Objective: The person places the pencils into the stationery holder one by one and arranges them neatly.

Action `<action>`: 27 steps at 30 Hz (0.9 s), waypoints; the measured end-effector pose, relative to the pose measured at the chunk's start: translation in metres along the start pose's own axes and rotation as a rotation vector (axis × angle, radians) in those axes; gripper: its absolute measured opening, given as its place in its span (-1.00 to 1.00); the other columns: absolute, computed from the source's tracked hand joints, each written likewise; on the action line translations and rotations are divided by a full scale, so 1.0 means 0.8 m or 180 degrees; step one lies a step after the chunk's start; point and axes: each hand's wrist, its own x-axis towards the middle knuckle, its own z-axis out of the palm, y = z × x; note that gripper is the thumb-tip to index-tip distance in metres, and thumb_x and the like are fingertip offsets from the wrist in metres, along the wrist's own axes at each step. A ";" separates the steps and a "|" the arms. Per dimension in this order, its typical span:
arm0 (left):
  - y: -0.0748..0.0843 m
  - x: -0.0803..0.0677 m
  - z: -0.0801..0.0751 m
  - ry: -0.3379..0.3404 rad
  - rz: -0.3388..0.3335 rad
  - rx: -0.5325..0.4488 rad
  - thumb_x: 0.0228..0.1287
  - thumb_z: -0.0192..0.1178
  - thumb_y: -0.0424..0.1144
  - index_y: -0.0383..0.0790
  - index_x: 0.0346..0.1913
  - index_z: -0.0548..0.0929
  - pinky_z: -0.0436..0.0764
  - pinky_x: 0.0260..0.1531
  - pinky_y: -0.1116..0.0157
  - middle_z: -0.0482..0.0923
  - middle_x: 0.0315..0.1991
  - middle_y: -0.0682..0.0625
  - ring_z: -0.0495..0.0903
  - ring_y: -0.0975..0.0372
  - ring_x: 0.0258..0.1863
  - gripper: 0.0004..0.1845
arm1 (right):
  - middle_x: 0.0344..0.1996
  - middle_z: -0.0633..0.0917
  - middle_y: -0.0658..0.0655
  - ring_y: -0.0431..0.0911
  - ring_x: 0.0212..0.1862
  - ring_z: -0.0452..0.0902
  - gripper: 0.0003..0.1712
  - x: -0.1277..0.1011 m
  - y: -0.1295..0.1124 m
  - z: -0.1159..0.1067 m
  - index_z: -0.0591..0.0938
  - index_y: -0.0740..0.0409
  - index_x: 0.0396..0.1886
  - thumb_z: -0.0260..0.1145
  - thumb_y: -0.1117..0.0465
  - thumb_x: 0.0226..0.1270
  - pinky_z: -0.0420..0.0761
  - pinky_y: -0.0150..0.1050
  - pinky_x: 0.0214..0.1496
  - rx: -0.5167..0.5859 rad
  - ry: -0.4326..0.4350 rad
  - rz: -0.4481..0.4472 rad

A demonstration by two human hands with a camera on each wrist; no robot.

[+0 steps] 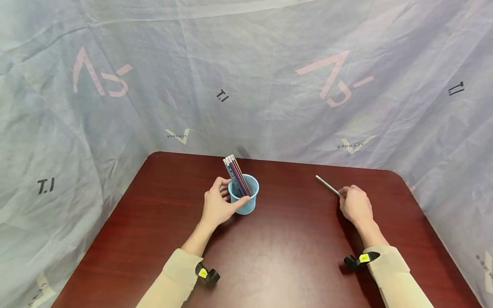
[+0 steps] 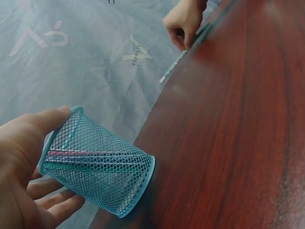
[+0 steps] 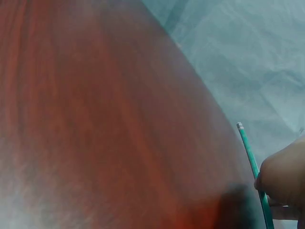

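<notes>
Gripping mesh cup mid-table: left hand; right hand seemingly pinching pencil near far edge.

A makeshift recording booth rather than a lived-in room: a dark red table stands boxed in on the left, far and right sides by creased grey sheeting printed with reversed logos, small cameras strapped at both wrists.
</notes>
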 end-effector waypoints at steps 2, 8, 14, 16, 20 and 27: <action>0.001 0.001 0.002 -0.0001 0.0004 -0.0018 -0.02 0.73 -0.05 -0.25 0.09 0.56 0.83 0.06 0.07 0.80 0.07 -0.14 0.85 0.01 0.00 -0.29 | -0.35 0.67 0.31 0.31 -0.22 0.66 -0.82 0.005 -0.004 -0.007 0.76 0.38 -0.18 0.27 0.44 0.32 0.70 0.29 -0.18 0.0066 0.0112 -0.0071; -0.001 -0.004 0.003 -0.0022 -0.0101 -0.0014 -0.04 0.74 -0.05 -0.22 0.09 0.56 0.83 0.08 0.07 0.78 0.08 -0.11 0.85 0.02 0.02 -0.29 | -0.40 0.71 0.27 0.17 -0.33 0.66 -0.86 0.019 -0.035 -0.025 0.78 0.37 -0.22 0.35 0.45 0.27 0.64 0.13 -0.21 0.0428 0.0516 -0.0335; -0.005 -0.008 0.002 -0.0012 -0.0122 -0.0001 -0.05 0.75 -0.06 -0.21 0.08 0.57 0.83 0.07 0.08 0.79 0.05 -0.10 0.85 0.05 -0.01 -0.29 | -0.31 0.78 0.18 -0.21 -0.36 0.66 -0.86 0.029 -0.080 -0.044 0.80 0.24 -0.14 0.38 0.37 0.37 0.55 -0.51 -0.26 0.0904 0.0611 -0.0265; -0.005 -0.006 0.004 -0.0018 -0.0088 0.0002 -0.05 0.75 -0.05 -0.21 0.09 0.57 0.83 0.06 0.09 0.79 0.05 -0.10 0.85 0.05 -0.01 -0.29 | -0.28 0.79 0.17 -0.41 -0.34 0.59 -0.87 0.032 -0.093 -0.052 0.79 0.22 -0.12 0.39 0.34 0.40 0.49 -0.65 -0.26 0.1057 0.0648 -0.0229; -0.005 -0.003 0.008 -0.0003 0.0012 0.0000 -0.03 0.74 -0.05 -0.24 0.08 0.57 0.84 0.04 0.09 0.79 0.04 -0.11 0.86 0.04 -0.01 -0.30 | -0.26 0.79 0.19 -0.58 -0.30 0.50 -0.86 0.042 -0.122 -0.066 0.76 0.23 -0.08 0.39 0.33 0.44 0.50 -0.69 -0.21 0.1463 0.0722 -0.0235; -0.008 -0.001 0.004 0.0044 0.0097 -0.0020 -0.02 0.74 -0.09 -0.24 0.07 0.56 0.84 0.04 0.07 0.80 0.08 -0.16 0.86 0.02 -0.01 -0.32 | -0.25 0.78 0.25 -0.46 -0.22 0.61 -0.84 0.059 -0.176 -0.074 0.72 0.30 -0.03 0.38 0.36 0.47 0.61 -0.66 -0.15 0.2130 0.0667 -0.0407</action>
